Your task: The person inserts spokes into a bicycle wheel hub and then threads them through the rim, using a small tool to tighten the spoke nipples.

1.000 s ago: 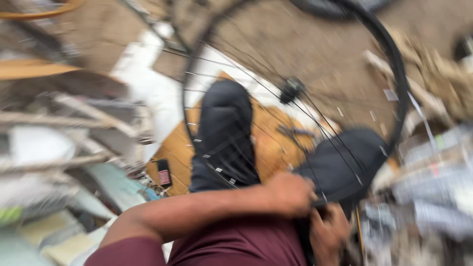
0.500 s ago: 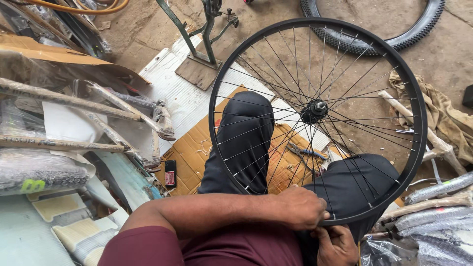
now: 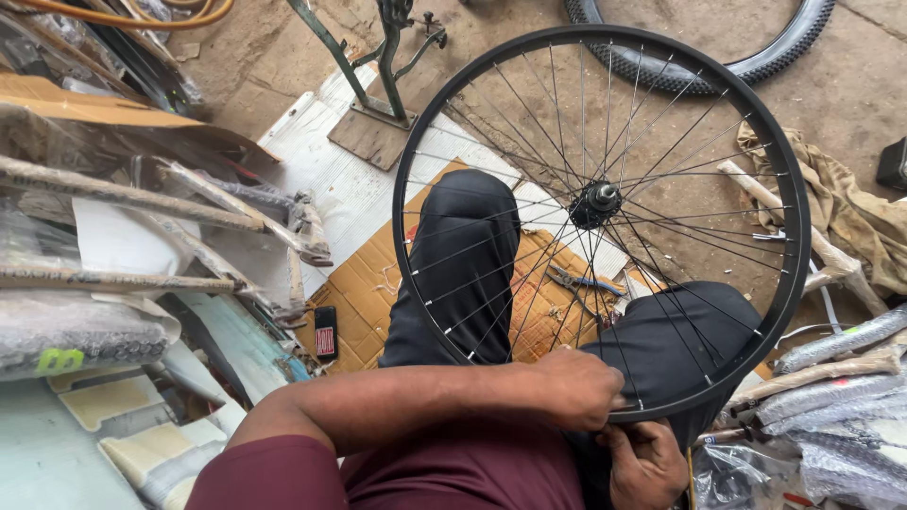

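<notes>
Bicycle wheel (image 3: 792,189), black rim with bare spokes, stands upright on the seated person's lap; hub (image 3: 597,202) at frame centre-right. Left hand (image 3: 578,387) closed over the rim at its 6 o'clock. Right hand (image 3: 650,463) just below, fingers curled at the rim; what it grips cannot be told. Pliers (image 3: 578,281) lie on cardboard (image 3: 364,283) behind the spokes. Loose tyre (image 3: 756,61) at 1 o'clock.

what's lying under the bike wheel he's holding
Under the wheel, through its spokes: the person's knees in black trousers, brown cardboard and pliers. The trousers cover the rest of the cardboard.
</notes>
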